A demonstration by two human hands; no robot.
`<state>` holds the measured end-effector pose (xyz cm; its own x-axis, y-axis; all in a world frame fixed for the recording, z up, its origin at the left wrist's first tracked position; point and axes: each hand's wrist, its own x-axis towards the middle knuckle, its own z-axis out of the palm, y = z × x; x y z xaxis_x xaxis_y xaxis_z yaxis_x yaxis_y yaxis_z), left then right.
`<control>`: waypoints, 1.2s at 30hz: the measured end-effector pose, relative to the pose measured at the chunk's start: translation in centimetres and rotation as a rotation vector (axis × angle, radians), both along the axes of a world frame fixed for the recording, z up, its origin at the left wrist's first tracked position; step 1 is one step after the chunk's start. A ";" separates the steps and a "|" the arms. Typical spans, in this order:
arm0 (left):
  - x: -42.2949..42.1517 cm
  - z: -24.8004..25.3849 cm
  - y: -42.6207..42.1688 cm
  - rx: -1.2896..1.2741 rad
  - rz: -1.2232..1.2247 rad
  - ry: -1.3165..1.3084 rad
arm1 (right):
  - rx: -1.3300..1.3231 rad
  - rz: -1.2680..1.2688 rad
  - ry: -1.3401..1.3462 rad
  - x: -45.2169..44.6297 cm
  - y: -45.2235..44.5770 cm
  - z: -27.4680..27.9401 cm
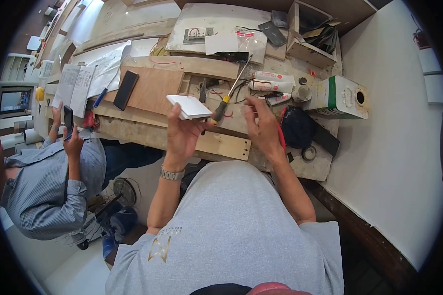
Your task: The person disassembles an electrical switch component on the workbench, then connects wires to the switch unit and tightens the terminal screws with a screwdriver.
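Observation:
My left hand (179, 135) is closed around a white square plate (189, 106), which looks like a wall switch cover and is held tilted above the bench. My right hand (263, 125) is a short way to the right, its fingers loosely bent and apart, with nothing visible in them. Between the hands lies a screwdriver (222, 107) with a yellow and black handle, its long shaft pointing away from me. The handle's end appears close to my left fingertips; whether they touch I cannot tell. Something red, partly hidden, shows beside my right wrist.
White tubes (273, 83), a metal can (337, 97) and a dark cap (298, 128) are on the right. A black phone (126, 90) rests on a brown board (152, 86). At left, another person (59, 182) holds a phone (68, 118) and an open notebook (74, 84).

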<state>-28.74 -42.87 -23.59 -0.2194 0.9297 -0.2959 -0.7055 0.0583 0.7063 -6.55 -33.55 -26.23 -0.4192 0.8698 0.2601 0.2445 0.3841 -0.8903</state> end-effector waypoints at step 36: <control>-3.6 -2.1 -3.7 0.010 0.065 -0.067 | -0.081 -0.245 -0.262 7.0 -3.0 0.1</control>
<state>-32.38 -46.62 -25.67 -0.2590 0.9172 -0.3028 -0.7532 0.0044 0.6578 0.43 -36.58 -26.11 -0.2391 0.9660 0.0980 0.5446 0.2170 -0.8101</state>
